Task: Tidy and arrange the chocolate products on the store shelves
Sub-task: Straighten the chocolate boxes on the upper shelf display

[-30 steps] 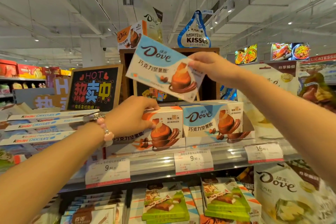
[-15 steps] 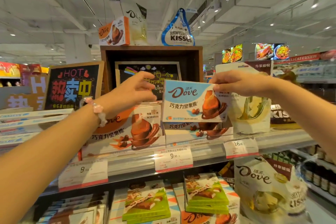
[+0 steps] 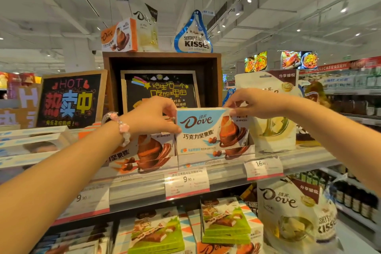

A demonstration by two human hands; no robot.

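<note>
The blue Dove box (image 3: 203, 128) stands upright on the stack at the shelf front (image 3: 226, 175), the left hand (image 3: 152, 116) pinching its left edge, the right hand (image 3: 254, 103) its top right corner. If released unevenly, it may tip forward over the orange Dove boxes (image 3: 148, 150) beside.

Both hands (image 3: 153, 114) (image 3: 254, 102) raised, pinching.

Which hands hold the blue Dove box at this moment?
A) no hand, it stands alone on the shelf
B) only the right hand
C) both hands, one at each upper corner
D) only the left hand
C: the left hand pinches the upper left corner of the blue Dove box and the right hand pinches its upper right corner.
</note>
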